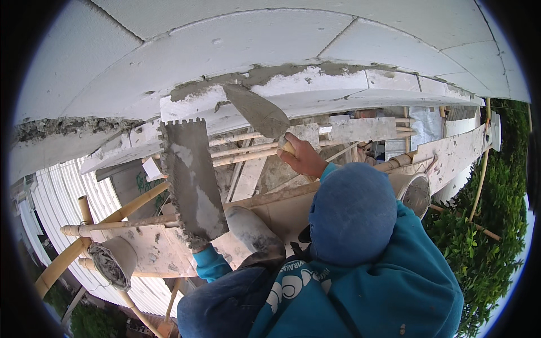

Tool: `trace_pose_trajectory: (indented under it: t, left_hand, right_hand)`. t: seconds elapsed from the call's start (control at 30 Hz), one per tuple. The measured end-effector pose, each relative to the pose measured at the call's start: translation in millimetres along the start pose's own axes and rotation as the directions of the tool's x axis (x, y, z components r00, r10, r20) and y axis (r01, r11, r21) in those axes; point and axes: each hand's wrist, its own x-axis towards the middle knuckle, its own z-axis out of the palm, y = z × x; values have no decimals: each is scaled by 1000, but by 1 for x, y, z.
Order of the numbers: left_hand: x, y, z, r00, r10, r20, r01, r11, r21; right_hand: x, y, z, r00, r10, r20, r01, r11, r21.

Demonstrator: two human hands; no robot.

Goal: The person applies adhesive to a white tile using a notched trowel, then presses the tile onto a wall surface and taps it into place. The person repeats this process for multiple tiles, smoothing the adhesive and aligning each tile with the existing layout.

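Observation:
My right hand [302, 156] is closed round the handle of a pointed trowel [256, 110]. Its mortar-smeared blade reaches up and left, with the tip at the edge of the white block ledge [332, 83]. Grey mortar [270, 73] lies in a band where that ledge meets the wall. On the left, a broad notched trowel [194, 180] with toothed edges and wet mortar on its face stands near upright, its top end close to the ledge. My left hand [198, 247] is at its lower end, below the blue-green sleeve cuff; the fingers are mostly hidden behind the plate.
Large white blocks [270, 36] form the wall ahead. Bamboo poles [135, 203] and planks [152, 250] make up the scaffold underfoot. A bucket of mortar [115, 262] stands at the left, another bucket [417, 194] at the right. Leafy branches [473, 265] grow beyond the right side.

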Motion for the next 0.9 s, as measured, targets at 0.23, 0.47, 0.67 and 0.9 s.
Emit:
trace_pose_trajectory:
  t: [0.23, 0.47, 0.67, 0.9]
  left_hand:
    - [-3, 2, -11, 1000, 1, 7, -1, 1000, -16]
    - [-10, 10, -12, 1000, -9, 1, 9, 999, -53]
    - [-3, 17, 2, 1000, 21, 6, -21, 994, -106]
    - [-5, 21, 1, 1000, 29, -1, -29, 991, -132]
  right_hand:
    - [-3, 31, -6, 983, 29, -183, -66, 978, -199]
    - [-42, 21, -102, 877, 451, -163, -445, 892, 75]
    - [-47, 16, -185, 942, 218, -256, -249, 964, -95]
    - [-9, -24, -250, 964, 265, 31, -255, 950, -182]
